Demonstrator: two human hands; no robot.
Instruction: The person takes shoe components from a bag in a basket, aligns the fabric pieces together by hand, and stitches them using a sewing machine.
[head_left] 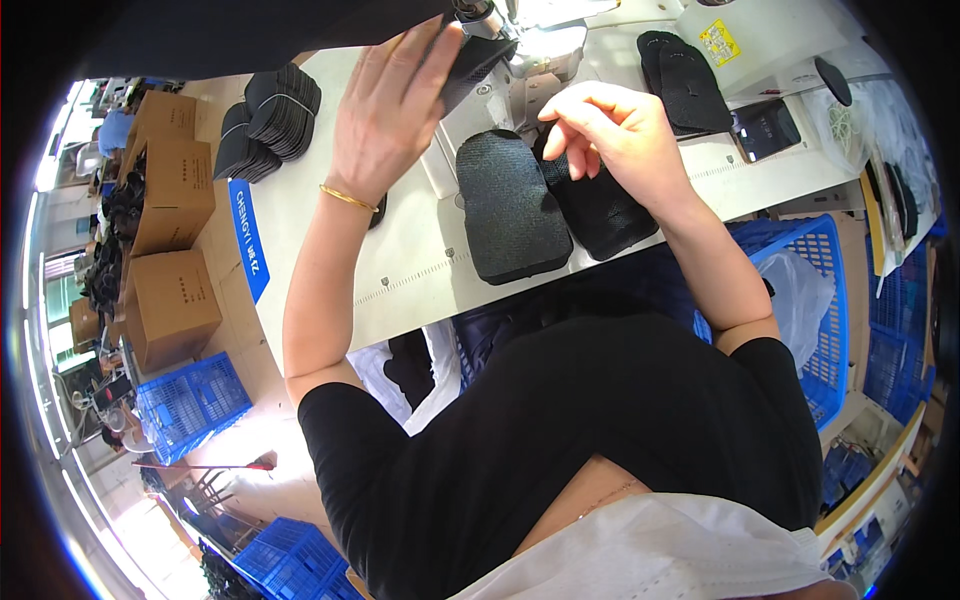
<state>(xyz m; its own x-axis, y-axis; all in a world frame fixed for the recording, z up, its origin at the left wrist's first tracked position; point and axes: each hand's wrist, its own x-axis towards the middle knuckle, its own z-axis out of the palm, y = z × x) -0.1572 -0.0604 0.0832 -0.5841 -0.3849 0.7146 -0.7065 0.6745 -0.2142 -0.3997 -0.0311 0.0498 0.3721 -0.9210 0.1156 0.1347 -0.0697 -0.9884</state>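
Note:
My left hand [388,112] is raised at the sewing machine's head [483,22], its fingers long and close together. They grip a black mesh piece [474,75] that sticks out beyond the fingertips; the thumb is hidden. My right hand [622,138] hovers with loosely bent fingers, slightly apart, and no object shows between them. Under it lies a pile of black rounded pads [607,218], partly covered by the hand. Just to its left is a second stack of black textured pads [512,210], near the table's front edge.
Strapped bundles of black pieces [283,110] stand at the table's left. More black pads [688,85] and a phone [766,130] lie on the right. A blue crate [825,300] is beside me at right; cardboard boxes [172,308] and a blue crate [195,400] stand leftward.

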